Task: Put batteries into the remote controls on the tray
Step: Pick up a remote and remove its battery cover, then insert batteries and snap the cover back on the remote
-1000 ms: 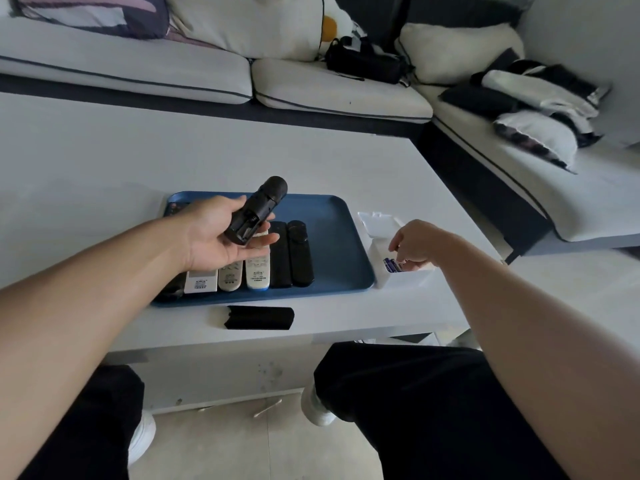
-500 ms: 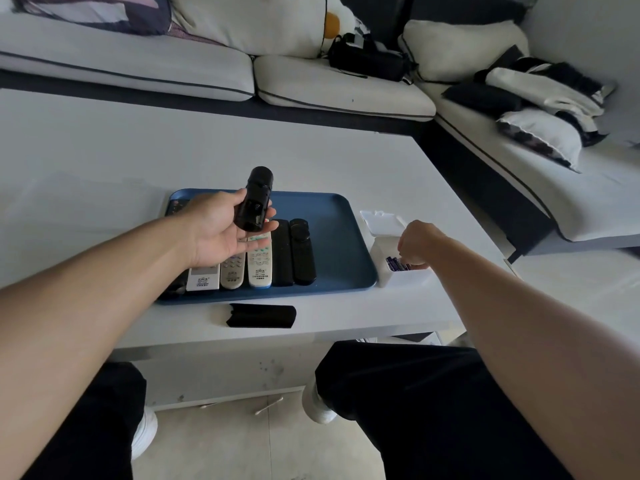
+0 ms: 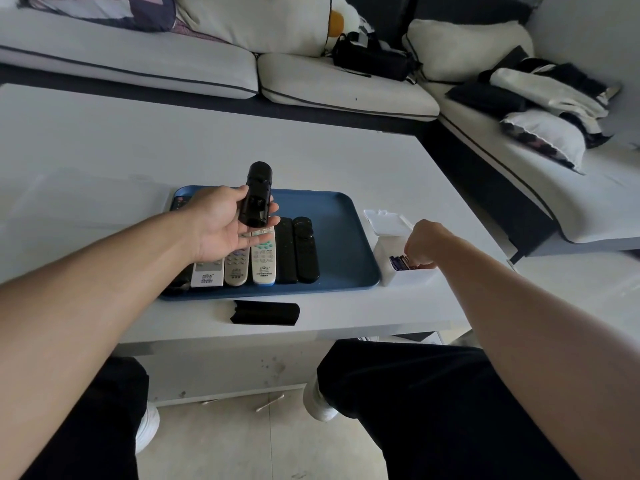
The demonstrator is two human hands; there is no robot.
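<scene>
**Fetching batteries for the open remote**

Tabletop (image 3: 104,150) carries the tray (image 3: 339,237) of remotes. My left hand (image 3: 221,223) grips a black remote (image 3: 256,199) above it, cover (image 3: 265,312) off. Right hand (image 3: 424,242) curls into the box (image 3: 405,275), on batteries (image 3: 398,262); grip hidden. Best check polarity, keep the remote steady.

A tray (image 3: 346,237) sits on the desk (image 3: 104,150), carrying a row of remote controls (image 3: 266,261) along its near left. Just right of the tray stands a battery box (image 3: 391,271); before the tray lies a battery cover (image 3: 265,313). A sofa (image 3: 173,64) runs behind the desk.
</scene>
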